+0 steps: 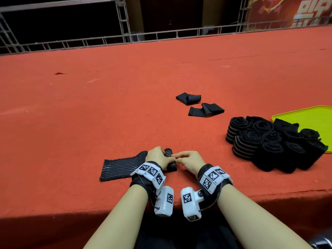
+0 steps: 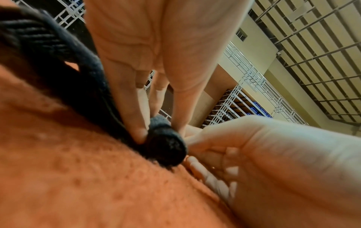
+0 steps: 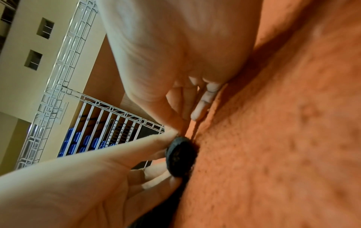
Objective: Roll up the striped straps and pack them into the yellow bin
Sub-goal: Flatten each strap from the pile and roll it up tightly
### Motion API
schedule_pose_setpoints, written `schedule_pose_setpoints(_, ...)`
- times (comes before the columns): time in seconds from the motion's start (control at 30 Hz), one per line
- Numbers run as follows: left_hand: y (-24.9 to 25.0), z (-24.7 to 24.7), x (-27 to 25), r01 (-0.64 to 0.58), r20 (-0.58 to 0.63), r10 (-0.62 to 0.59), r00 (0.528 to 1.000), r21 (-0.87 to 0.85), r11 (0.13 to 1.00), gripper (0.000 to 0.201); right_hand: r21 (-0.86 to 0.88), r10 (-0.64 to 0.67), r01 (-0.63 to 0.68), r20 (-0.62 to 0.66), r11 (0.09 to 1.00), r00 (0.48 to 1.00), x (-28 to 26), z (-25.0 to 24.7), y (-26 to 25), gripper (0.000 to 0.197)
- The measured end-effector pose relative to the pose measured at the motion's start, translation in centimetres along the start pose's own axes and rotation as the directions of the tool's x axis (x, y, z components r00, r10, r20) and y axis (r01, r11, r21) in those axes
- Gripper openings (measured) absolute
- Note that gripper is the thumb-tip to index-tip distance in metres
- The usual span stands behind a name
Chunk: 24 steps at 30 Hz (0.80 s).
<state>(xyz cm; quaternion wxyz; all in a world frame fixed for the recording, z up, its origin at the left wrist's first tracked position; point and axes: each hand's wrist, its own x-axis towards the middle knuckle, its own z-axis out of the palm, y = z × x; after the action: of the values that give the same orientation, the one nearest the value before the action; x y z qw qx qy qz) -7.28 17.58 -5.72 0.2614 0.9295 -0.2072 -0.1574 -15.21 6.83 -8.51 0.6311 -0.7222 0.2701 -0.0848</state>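
A black strap with thin white stripes lies near the table's front edge, its flat part (image 1: 122, 167) stretching left. Its right end is wound into a small roll (image 1: 169, 159). My left hand (image 1: 164, 157) grips that roll from above, thumb and fingers (image 2: 126, 100) on either side of the roll (image 2: 166, 146). My right hand (image 1: 181, 158) has its fingers curled and pinches the roll's right end (image 3: 181, 155). The yellow bin (image 1: 309, 119) sits at the right edge. A pile of rolled straps (image 1: 269, 142) lies against its left rim and partly in it.
Two loose folded straps (image 1: 188, 98) (image 1: 206, 108) lie farther back on the red felt table (image 1: 89, 105). A metal railing (image 1: 161, 35) runs along the table's far edge. The table's front edge is close under my wrists.
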Motion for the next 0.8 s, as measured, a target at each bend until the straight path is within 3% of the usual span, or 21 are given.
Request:
schedule_pose_setpoints(0.17,0.3,-0.5,0.2,0.038,0.000,-0.038,0.999,0.055,0.998,0.034,-0.112,-0.033,0.026,-0.060,0.993,0.998,0.6,1.0,0.7,0.019)
schedule_pose_setpoints(0.33,-0.6,-0.7,0.4,0.102,0.067,-0.097,0.993,-0.066,0.993,0.009,-0.161,-0.024,0.014,-0.062,0.987,0.998,1.3,2.2,0.8,0.020)
schedule_pose_setpoints(0.5,-0.8,-0.8,0.3,0.060,0.021,-0.061,0.998,0.065,0.996,0.020,-0.238,-0.044,0.022,-0.085,0.971,0.995,0.8,2.6,0.0,0.019)
schedule_pose_setpoints(0.63,-0.6,-1.1,0.3,0.033,-0.011,-0.031,0.999,0.108,0.994,0.013,-0.248,-0.059,0.041,-0.069,0.968,0.996,0.7,2.4,-0.7,0.019)
schedule_pose_setpoints(0.73,-1.1,-1.5,0.3,0.014,0.028,-0.016,0.999,0.067,0.998,0.007,-0.258,-0.051,0.030,-0.072,0.966,0.996,1.0,2.8,-1.0,0.019)
schedule_pose_setpoints(0.8,-1.9,-1.5,0.4,-0.006,0.048,0.007,0.999,-0.037,0.999,0.014,-0.309,-0.035,0.003,-0.100,0.951,0.994,1.2,3.2,-1.2,0.024)
